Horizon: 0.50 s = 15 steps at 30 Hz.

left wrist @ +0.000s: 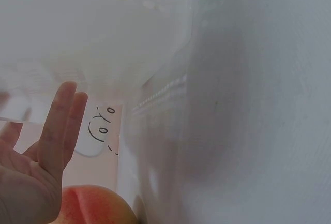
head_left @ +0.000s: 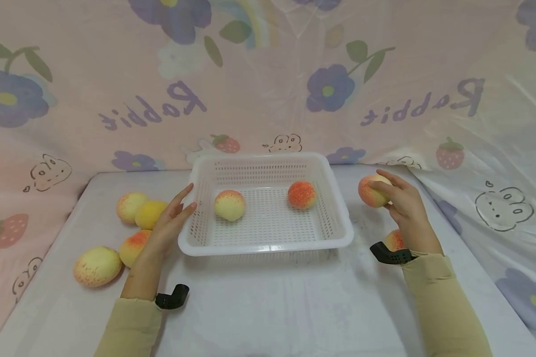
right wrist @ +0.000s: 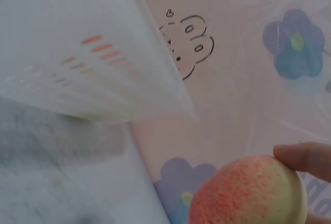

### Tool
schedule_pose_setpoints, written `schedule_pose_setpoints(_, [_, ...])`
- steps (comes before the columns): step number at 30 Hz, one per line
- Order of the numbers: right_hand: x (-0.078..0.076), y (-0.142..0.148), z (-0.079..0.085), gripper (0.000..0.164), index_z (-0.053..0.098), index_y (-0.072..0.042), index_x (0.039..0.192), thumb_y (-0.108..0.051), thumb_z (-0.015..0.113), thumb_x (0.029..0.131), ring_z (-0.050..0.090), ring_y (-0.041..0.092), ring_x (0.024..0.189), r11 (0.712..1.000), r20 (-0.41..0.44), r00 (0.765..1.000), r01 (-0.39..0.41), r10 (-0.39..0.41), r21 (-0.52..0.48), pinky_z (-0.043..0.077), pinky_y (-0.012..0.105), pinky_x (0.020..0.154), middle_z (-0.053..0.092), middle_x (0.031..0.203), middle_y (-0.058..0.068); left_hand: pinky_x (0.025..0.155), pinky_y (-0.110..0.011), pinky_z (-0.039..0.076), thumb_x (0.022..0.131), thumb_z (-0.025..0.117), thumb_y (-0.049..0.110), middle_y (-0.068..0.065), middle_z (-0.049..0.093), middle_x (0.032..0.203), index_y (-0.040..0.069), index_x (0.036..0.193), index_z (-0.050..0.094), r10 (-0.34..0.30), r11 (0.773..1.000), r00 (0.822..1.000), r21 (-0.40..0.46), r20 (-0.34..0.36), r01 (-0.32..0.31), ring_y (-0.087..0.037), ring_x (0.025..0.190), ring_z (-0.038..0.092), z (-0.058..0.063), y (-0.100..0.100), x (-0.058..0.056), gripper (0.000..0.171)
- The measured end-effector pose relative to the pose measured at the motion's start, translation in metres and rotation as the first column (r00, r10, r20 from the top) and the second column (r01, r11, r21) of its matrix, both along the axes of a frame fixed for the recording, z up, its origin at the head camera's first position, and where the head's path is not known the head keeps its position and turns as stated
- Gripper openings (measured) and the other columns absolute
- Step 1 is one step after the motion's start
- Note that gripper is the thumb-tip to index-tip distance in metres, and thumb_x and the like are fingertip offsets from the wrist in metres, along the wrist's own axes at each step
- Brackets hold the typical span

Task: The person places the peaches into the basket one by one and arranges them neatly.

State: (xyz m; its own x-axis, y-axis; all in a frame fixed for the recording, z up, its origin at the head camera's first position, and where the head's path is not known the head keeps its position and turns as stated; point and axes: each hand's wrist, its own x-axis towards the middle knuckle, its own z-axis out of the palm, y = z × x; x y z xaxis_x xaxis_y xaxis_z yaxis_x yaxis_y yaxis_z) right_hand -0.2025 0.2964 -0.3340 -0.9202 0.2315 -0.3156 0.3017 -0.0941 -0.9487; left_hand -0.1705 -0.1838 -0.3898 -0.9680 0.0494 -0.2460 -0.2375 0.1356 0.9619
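A white perforated plastic basket (head_left: pixel 268 249) stands on the table with two fruits inside: a pale yellow peach (head_left: pixel 230 205) at its left and a redder peach (head_left: pixel 301 195) at its right. My left hand (head_left: pixel 166 229) lies along the basket's left side, fingers extended at the rim; the left wrist view shows those straight fingers (left wrist: pixel 58 125) beside the white wall. To the right of the basket, my right hand (head_left: pixel 404 201) pinches a red-and-yellow peach (head_left: pixel 368 191) between thumb and fingers. The right wrist view shows this held peach (right wrist: pixel 248 193) close up, near the basket's corner.
Left of the basket sit a pale peach (head_left: pixel 131 207), a yellow fruit (head_left: pixel 150 214), a red-blushed peach (head_left: pixel 133 246) and a speckled pale yellow fruit (head_left: pixel 97 267). Another peach (head_left: pixel 395 240) lies partly hidden under my right wrist. A patterned curtain (head_left: pixel 259 99) rises behind the table.
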Motion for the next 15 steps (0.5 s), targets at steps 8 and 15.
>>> schedule_pose_setpoints(8, [0.004,-0.014,0.014,0.063,0.048,-0.020,0.141,-0.019,0.075,0.084,0.043,0.006,0.105,0.994,-0.095,0.989,-0.109,0.111,0.022,0.041,0.025,0.090,0.039,0.135,-0.006,0.112,-0.058,0.023,0.097,0.052,0.042,-0.010,0.003,0.162,0.048,0.148,0.023,0.004,1.000,1.000,0.005,0.007,-0.004,-0.034,0.148,0.004,0.000,0.000,-0.001,0.059])
schedule_pose_setpoints(15, [0.005,-0.027,0.020,0.056,0.051,-0.020,0.136,-0.020,0.074,0.085,0.044,0.009,0.104,0.989,-0.104,0.984,-0.141,0.145,0.046,0.042,0.026,0.089,0.044,0.121,-0.009,0.112,-0.058,0.026,0.098,0.051,0.041,-0.012,0.003,0.161,0.047,0.149,0.022,-0.002,1.000,1.000,-0.010,0.001,0.002,-0.034,0.148,0.001,0.001,0.000,0.000,0.059])
